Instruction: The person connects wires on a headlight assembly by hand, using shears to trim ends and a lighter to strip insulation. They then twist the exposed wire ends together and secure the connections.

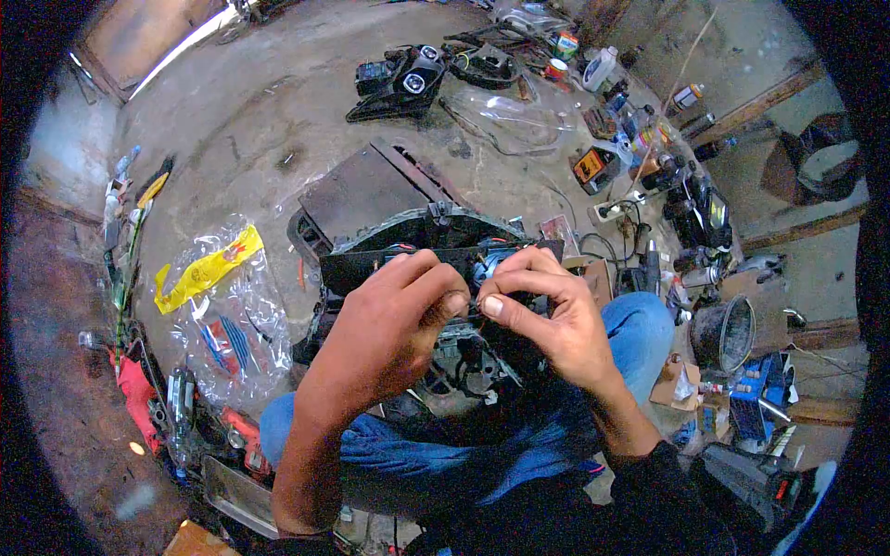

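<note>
Both hands are close together over a black plastic assembly [357, 269] that sits in front of the crossed legs in blue jeans. My left hand [400, 320] has its fingers curled and thumb pressed to the forefinger; what it pinches is too small to name. Just to its right, my right hand [542, 310] pinches with thumb and forefinger, and something thin and dark shows at the fingertips. Blue and red wires [487, 262] lie behind the fingers on the assembly. Below the hands, grey and black inner parts [464, 361] are partly hidden.
A flat dark panel [371, 195] lies beyond the assembly. To the left is a clear plastic bag [250, 324] with a yellow strip [211, 269]. Bottles [598, 167], cables and a metal can [723, 334] crowd the right side. A headlight unit [408, 83] rests farther off.
</note>
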### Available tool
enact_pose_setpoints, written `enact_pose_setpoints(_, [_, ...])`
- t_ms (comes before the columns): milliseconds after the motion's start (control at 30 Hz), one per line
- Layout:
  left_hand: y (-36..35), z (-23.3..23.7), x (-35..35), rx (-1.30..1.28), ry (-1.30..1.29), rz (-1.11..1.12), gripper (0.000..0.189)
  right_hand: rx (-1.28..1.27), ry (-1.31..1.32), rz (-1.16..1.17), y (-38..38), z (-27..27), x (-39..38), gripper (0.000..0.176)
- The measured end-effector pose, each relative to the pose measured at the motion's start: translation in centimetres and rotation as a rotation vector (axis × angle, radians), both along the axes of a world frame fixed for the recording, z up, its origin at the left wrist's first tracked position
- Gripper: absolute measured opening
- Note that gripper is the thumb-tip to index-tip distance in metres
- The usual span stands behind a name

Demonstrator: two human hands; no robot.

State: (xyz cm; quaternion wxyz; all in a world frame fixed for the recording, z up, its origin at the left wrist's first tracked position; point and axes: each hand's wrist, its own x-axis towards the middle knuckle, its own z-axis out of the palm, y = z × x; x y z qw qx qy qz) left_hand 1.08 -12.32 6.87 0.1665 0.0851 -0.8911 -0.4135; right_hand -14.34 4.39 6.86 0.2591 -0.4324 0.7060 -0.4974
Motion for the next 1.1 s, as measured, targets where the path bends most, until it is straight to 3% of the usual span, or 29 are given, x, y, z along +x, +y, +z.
enact_pose_setpoints(1100, [0.72,0.23,-0.33,-0.036,-0.029,0.058,0.015,-0.05,0.177,-0.08,0.57,-0.14,0.38,0.015])
